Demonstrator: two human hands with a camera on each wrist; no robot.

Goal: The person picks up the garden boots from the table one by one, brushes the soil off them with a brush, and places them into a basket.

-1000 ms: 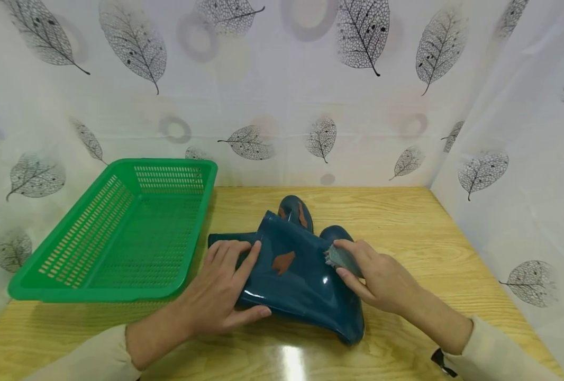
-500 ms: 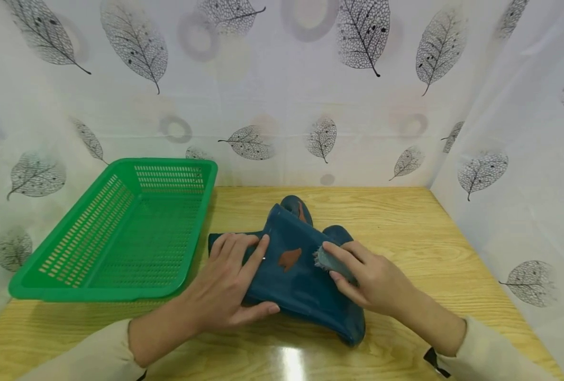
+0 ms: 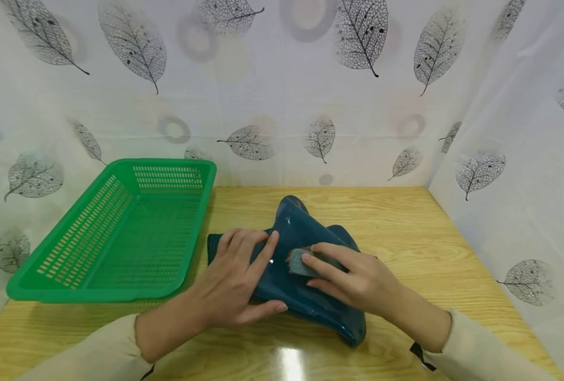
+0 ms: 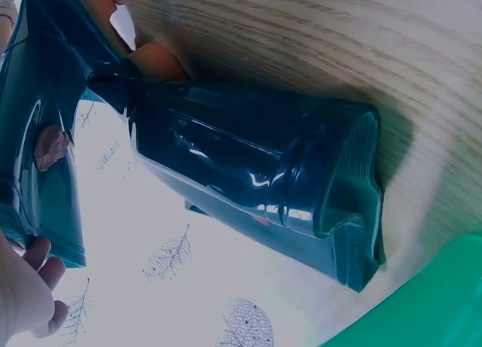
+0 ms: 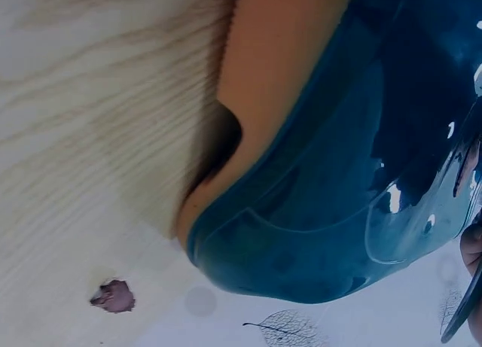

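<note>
OK so the L hand (image 3: 232, 280) was spread across the shaft of a glossy dark teal rubber boot (image 3: 327, 312), fingers mostly straight and thumb out along the near side, so pressing on it rather than clenched. The R hand (image 3: 363, 280) had a small grey-blue oblong brush (image 3: 301, 262) gripped btw thumb & fingers, its end against that same shaft, near the L index fingertip. L wrist cam showed a reddish-brown patch (image 4: 51, 147) on the shaft.

Boot was on its side abt mid-table, on yellow wood grain (table (image 3: 391, 211)), partly hiding a second matching dark teal rubber boot (image 4: 226, 151) whose mouth faced left, twd a green rectangular plastic basket (image 3: 96, 295) w/ slotted sides.

R wrist cam mostly got a boot toe w/ tan sole, plus a reddish-brown flake (image 5: 113, 296) nearby, tho hard to tell if it touched the table. Cream sleeves (image 3: 91, 349), white curtain (image 3: 282, 95) w/ dark leaf prints behind.
</note>
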